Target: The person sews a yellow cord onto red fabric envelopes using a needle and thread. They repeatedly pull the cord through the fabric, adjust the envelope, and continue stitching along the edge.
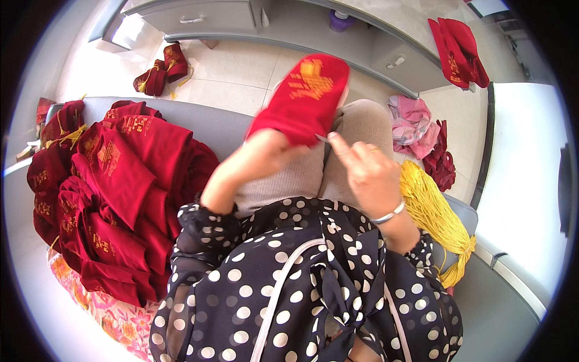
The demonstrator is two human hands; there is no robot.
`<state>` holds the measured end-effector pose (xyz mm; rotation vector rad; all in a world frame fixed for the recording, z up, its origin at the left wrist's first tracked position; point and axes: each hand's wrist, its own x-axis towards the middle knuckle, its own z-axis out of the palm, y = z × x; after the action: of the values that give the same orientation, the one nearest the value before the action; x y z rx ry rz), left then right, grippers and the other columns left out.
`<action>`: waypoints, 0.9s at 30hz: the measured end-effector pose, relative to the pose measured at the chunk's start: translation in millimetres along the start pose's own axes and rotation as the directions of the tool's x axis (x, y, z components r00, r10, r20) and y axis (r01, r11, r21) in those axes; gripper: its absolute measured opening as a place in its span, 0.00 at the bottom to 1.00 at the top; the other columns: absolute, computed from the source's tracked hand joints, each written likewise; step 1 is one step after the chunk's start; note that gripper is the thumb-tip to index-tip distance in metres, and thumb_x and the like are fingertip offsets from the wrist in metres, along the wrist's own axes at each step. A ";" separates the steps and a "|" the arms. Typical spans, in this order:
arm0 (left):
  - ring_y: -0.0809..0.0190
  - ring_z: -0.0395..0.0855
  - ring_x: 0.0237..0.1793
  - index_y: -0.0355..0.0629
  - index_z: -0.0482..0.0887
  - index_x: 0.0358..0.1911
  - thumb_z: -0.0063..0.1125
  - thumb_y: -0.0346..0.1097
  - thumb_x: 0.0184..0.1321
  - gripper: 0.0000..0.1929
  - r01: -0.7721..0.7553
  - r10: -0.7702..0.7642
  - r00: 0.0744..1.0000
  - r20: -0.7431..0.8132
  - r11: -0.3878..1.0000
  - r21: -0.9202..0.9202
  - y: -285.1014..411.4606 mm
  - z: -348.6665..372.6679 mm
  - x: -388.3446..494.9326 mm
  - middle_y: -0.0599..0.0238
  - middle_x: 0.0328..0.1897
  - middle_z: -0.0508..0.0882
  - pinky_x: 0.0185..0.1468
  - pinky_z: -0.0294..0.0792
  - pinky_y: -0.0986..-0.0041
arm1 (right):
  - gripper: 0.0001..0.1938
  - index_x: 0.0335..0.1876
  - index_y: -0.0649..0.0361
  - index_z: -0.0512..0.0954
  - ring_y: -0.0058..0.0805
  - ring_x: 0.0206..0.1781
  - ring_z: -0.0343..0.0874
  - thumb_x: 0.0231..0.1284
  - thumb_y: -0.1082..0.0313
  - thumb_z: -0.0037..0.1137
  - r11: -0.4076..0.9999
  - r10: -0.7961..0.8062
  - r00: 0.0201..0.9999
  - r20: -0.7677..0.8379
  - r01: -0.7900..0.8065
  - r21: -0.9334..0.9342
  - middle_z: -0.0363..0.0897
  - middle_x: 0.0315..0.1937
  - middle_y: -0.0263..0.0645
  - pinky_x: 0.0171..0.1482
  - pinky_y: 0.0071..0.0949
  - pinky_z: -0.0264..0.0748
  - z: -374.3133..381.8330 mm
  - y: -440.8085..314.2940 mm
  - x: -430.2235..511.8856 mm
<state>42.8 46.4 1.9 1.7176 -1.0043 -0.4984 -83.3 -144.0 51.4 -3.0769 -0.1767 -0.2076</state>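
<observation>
A red cloth pouch (312,97) with yellow printing is held up above my knees, slightly blurred. My left hand (267,151) grips its lower end, and the fingers are partly hidden by the cloth. In my right hand (366,169) is a thin metal tool (322,137), its tip at the pouch's lower right corner; most of the tool is hidden by the fingers, so its kind cannot be told. A bundle of yellow cords (434,210) lies beside my right forearm on the grey seat.
To my left, a heap of red printed pouches (126,181) covers the seat. Rolled red bundles (163,70) tied with yellow cord lie on the tiled floor. Pink cloth (409,117) and red strips (441,158) are at right. More red pouches (459,52) rest on the grey cabinet (407,68).
</observation>
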 end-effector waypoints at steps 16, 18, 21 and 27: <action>0.60 0.79 0.53 0.33 0.69 0.57 0.53 0.43 0.67 0.23 -0.068 -0.458 0.844 -0.279 0.424 -0.903 4.6 27.0 -1.6 0.61 0.56 0.79 0.58 0.69 0.67 | 0.23 0.57 0.48 0.77 0.32 0.25 0.73 0.58 0.81 0.48 0.540 0.264 0.960 0.088 -0.223 0.812 0.73 0.25 0.41 0.32 0.25 0.72 55.7 -0.9 -2.8; 0.61 0.79 0.54 0.34 0.73 0.55 0.51 0.41 0.67 0.20 -0.113 -0.548 0.804 -0.233 0.243 -0.963 3.9 16.2 1.8 0.60 0.55 0.80 0.59 0.69 0.67 | 0.24 0.58 0.47 0.77 0.34 0.25 0.74 0.57 0.82 0.48 0.575 0.230 0.965 0.124 -0.238 0.783 0.72 0.24 0.41 0.33 0.28 0.73 59.1 -1.5 -6.8; 0.63 0.79 0.52 0.36 0.75 0.54 0.52 0.33 0.66 0.15 -0.110 -0.665 0.698 -0.266 0.267 -0.957 -8.2 22.7 6.0 0.61 0.53 0.81 0.56 0.71 0.70 | 0.25 0.59 0.45 0.75 0.37 0.30 0.78 0.56 0.81 0.49 0.596 0.221 0.966 0.137 -0.245 0.765 0.77 0.30 0.42 0.35 0.31 0.75 57.7 -2.7 -5.8; 0.64 0.80 0.51 0.37 0.76 0.54 0.54 0.27 0.64 0.15 -0.060 -0.609 0.726 -0.321 0.409 -0.911 -5.1 43.8 14.2 0.61 0.52 0.81 0.54 0.74 0.73 | 0.25 0.62 0.49 0.71 0.44 0.43 0.81 0.57 0.80 0.49 0.607 0.244 0.968 0.062 -0.202 0.769 0.80 0.46 0.46 0.41 0.34 0.78 55.6 -2.9 3.1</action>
<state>20.7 10.5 -17.3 0.8981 0.1640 -0.4916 -73.3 -137.4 -3.1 -2.1851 0.1098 -0.1409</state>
